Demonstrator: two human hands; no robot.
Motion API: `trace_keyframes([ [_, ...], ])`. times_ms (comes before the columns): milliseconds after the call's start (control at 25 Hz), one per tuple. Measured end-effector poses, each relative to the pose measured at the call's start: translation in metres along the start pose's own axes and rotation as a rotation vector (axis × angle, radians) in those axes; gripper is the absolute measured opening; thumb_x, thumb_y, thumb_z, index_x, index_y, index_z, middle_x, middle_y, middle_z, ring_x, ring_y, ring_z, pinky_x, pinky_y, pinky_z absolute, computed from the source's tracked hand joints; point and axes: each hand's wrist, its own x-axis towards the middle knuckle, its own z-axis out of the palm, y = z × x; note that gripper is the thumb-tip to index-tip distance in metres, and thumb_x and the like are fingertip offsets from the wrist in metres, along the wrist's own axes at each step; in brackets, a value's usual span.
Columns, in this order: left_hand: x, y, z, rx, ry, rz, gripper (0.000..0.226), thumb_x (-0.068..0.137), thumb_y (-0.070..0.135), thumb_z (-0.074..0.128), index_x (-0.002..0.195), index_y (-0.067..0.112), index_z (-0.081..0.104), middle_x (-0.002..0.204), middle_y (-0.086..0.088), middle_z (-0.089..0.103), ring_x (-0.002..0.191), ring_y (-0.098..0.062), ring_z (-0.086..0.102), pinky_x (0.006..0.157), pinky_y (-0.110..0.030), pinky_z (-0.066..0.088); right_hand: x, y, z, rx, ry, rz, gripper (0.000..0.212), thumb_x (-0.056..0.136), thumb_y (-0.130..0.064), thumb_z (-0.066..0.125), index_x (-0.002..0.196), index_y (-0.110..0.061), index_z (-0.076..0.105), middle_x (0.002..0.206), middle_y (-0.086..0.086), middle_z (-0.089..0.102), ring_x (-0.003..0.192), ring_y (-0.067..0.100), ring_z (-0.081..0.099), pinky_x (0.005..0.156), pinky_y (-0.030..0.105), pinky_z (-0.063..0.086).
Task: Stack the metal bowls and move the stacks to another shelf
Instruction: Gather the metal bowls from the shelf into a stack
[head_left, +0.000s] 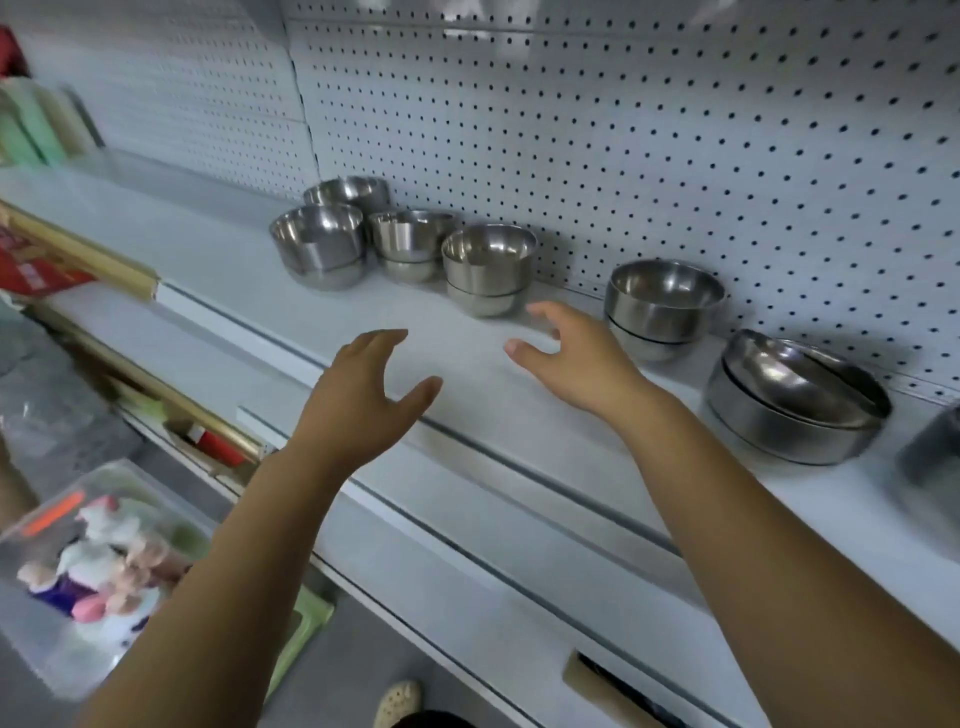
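Several short stacks of metal bowls stand along the back of a white shelf (291, 291). One stack (488, 270) sits just beyond my hands, another (662, 312) to its right, and a wider, tilted stack (795, 400) farther right. More stacks (319, 244) (410, 241) (348, 189) cluster at the left rear. My left hand (363, 395) hovers open over the shelf's front. My right hand (576, 358) is open too, fingers spread, close to the nearest stack without touching it. Both hands hold nothing.
A white pegboard (623, 130) backs the shelf. Lower shelves (467, 597) step out below. A clear box of toys (98, 561) sits at the lower left, red packaging (36, 260) at the left. Another metal item (935, 447) shows at the right edge.
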Motion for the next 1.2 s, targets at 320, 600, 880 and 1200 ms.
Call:
trace_keyframes([
  [320, 0.126, -0.093, 0.024, -0.243, -0.147, -0.011, 0.069, 0.092, 0.054, 0.071, 0.150, 0.023, 0.050, 0.151, 0.005, 0.053, 0.139, -0.016, 0.050, 0.110, -0.027, 0.036, 0.105, -0.026, 0.057, -0.009, 0.222, 0.182, 0.065, 0.085, -0.060, 0.075, 0.141, -0.035, 0.054, 0.152, 0.007, 0.046, 0.140, 0.027, 0.045, 0.110, 0.039, 0.044],
  [600, 0.137, -0.110, 0.035, -0.649, -0.107, -0.098, 0.070, 0.077, 0.073, 0.063, 0.134, 0.034, 0.058, 0.123, 0.024, 0.064, 0.123, 0.000, 0.060, 0.109, -0.036, 0.048, 0.112, -0.016, 0.072, 0.073, 0.534, 0.197, 0.032, 0.080, -0.040, 0.087, 0.100, -0.027, 0.067, 0.108, -0.004, 0.068, 0.100, 0.012, 0.060, 0.078, 0.012, 0.041],
  [880, 0.130, -0.106, 0.027, -0.631, -0.235, -0.019, 0.082, 0.076, 0.084, 0.058, 0.146, 0.043, 0.045, 0.139, 0.023, 0.057, 0.131, 0.005, 0.051, 0.110, -0.030, 0.042, 0.071, -0.037, 0.089, 0.192, 0.687, 0.131, 0.030, 0.084, -0.037, 0.085, 0.103, -0.023, 0.067, 0.111, -0.009, 0.069, 0.111, 0.010, 0.061, 0.101, 0.022, 0.046],
  [1200, 0.124, -0.093, 0.028, -0.860, -0.475, 0.210, 0.105, 0.068, 0.080, 0.076, 0.156, 0.042, 0.033, 0.154, 0.031, 0.042, 0.143, 0.010, 0.039, 0.109, -0.014, 0.033, -0.005, -0.042, 0.094, 0.291, 0.492, 0.156, 0.032, 0.074, -0.044, 0.083, 0.096, -0.026, 0.070, 0.102, -0.007, 0.073, 0.111, 0.019, 0.067, 0.110, 0.034, 0.047],
])
